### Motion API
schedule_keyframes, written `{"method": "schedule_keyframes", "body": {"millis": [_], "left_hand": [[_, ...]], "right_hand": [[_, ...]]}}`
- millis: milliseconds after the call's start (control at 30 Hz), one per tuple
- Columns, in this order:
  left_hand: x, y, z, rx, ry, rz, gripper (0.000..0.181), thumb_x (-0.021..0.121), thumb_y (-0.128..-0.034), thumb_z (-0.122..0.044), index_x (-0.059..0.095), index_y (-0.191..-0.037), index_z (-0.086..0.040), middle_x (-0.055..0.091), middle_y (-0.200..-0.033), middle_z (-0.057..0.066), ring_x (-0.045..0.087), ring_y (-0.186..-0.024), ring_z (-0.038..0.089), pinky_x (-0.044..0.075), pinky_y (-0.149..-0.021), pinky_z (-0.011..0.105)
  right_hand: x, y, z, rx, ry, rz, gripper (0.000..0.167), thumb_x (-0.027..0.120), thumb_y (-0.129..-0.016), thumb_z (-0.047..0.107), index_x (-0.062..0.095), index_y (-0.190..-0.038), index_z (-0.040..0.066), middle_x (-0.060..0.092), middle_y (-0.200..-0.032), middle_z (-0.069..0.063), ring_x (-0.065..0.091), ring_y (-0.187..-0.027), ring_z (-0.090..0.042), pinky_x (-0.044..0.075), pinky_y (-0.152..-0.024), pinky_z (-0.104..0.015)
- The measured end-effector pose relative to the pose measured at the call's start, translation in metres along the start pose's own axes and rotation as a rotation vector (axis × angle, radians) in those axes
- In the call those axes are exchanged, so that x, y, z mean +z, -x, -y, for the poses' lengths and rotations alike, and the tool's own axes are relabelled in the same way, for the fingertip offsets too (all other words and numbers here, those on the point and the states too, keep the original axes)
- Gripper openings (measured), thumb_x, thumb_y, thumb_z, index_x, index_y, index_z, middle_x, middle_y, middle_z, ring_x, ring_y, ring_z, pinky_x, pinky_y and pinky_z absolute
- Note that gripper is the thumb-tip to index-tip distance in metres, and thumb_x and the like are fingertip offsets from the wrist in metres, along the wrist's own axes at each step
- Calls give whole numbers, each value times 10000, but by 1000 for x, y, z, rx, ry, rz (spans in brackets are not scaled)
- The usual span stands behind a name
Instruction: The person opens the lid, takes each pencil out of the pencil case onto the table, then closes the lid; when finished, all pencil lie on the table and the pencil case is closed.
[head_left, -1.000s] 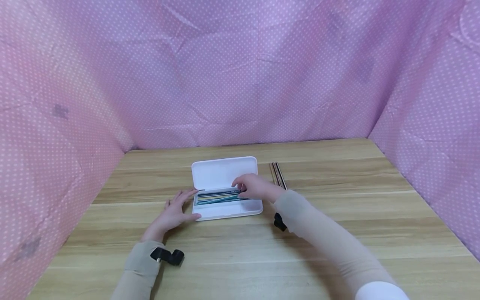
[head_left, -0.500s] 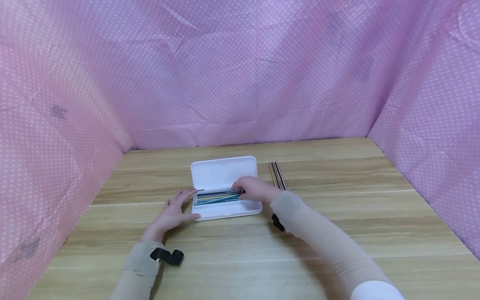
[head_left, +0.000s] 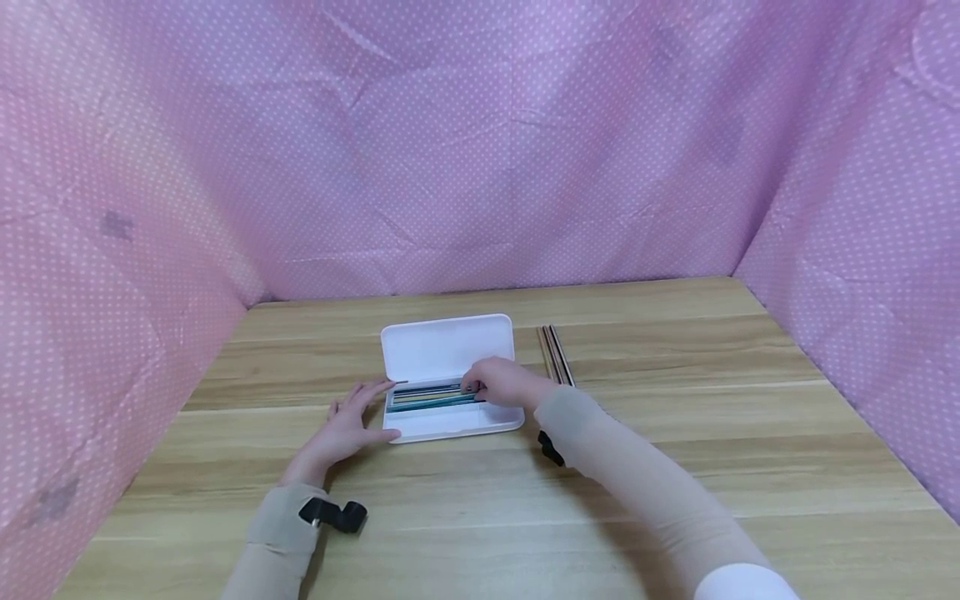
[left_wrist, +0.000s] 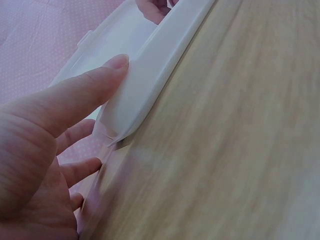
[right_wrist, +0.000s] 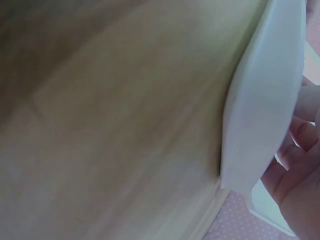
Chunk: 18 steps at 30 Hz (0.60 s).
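White plastic box [head_left: 442,427]: thin blue and yellow sticks [head_left: 426,400] in, lid [head_left: 447,346] up | brown-black sticks [head_left: 560,350]: not in | left hand [head_left: 345,429]: grip wide, touching box | right hand [head_left: 504,381]: grip bent, can't tell if holding

Pink cloth [head_left: 450,150] (dotted white, creased) hangs behind a wood-grain table [head_left: 465,517].

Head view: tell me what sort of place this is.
Probably a makeshift recording booth: pink dotted cloth hangs round three sides of a wooden table, and a small black camera is worn behind the left hand.
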<state>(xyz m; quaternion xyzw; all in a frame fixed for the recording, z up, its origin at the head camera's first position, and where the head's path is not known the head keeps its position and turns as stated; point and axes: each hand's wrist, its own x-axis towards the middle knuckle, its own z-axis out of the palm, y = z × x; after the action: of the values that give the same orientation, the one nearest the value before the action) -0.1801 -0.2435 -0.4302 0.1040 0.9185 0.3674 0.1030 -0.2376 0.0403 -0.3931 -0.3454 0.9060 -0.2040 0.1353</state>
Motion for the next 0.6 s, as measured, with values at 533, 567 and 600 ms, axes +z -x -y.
{"method": "schedule_keyframes", "body": {"millis": [533, 567, 600], "left_hand": [[0, 2, -2, 7, 16, -3, 843, 781, -751, -376, 356, -1453, -181, 234, -1551, 167, -16, -1435, 443, -124, -1060, 670], [0, 1, -2, 6, 16, -3, 842, 782, -750, -377, 358, -1452, -184, 237, -1551, 165, -16, -1435, 442, -123, -1060, 671], [0, 1, -2, 6, 14, -4, 839, 782, -750, -378, 361, -1450, -188, 240, -1550, 164, -16, -1436, 441, -122, -1060, 672]], "right_hand": [[2, -1, -1, 16, 39, 23, 249, 599, -911, 39, 700, -1116, 138, 662, -985, 12, 563, -896, -114, 481, -908, -288], [2, -1, -1, 15, 37, 22, 252, 597, -912, 38, 698, -1120, 138, 662, -987, 12, 562, -898, -113, 481, -908, -288], [2, -1, -1, 10, 36, 21, 254, 595, -912, 33, 697, -1123, 132, 662, -986, 7, 563, -896, -117, 482, -906, -290]]}}
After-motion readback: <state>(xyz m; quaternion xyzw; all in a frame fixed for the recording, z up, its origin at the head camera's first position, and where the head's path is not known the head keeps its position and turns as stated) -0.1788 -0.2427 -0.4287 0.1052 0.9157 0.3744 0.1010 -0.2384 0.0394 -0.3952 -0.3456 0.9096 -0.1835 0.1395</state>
